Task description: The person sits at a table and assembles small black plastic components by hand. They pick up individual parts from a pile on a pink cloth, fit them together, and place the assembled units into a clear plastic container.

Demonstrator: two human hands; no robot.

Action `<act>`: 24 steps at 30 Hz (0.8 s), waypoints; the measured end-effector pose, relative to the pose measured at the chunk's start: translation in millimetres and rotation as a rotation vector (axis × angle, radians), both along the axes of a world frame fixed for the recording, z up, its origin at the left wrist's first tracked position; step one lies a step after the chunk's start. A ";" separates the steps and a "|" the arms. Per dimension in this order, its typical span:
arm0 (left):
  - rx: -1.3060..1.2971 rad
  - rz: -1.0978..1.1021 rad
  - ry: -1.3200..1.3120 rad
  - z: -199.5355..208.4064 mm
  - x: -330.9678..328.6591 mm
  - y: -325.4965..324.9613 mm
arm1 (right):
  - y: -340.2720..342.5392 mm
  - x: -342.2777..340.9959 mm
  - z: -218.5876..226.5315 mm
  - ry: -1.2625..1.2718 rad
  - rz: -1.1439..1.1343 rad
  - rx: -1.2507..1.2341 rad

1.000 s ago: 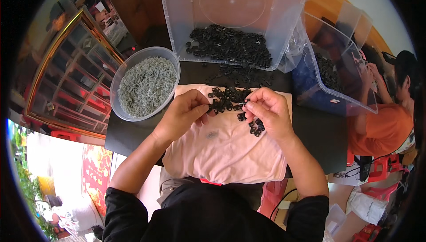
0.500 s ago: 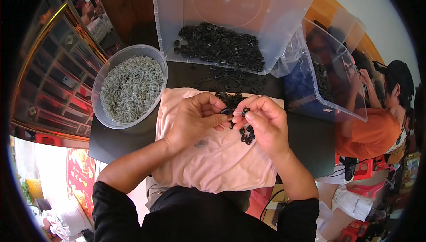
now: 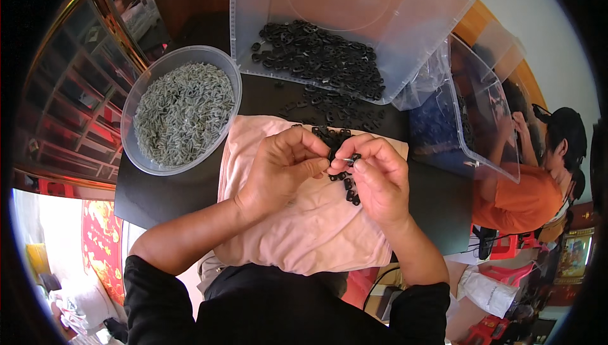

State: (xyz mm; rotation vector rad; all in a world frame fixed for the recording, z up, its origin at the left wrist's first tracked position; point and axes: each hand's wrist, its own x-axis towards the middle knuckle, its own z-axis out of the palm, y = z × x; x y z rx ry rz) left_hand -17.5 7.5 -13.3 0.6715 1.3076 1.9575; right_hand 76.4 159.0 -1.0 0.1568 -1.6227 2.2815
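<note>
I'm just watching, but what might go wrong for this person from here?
The black piece pinched in the right hand is tiny, so it might slip and get lost among similar ones.

Loose black pieces in front of the clear bin lie on a dark table, so some may be overlooked.

The bowl of small grey parts stands near the table's left edge; a knock could perhaps spill it.

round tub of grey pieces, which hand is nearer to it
Left. The left hand is over the pink cloth, to the right of the round tub, apart from it; the right hand is farther right, beyond the left hand.
</note>
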 end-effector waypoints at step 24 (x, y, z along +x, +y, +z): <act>-0.198 0.050 0.255 7.4 -6.6 -3.8 | 12.8 -1.1 -4.5 -0.143 -0.231 0.086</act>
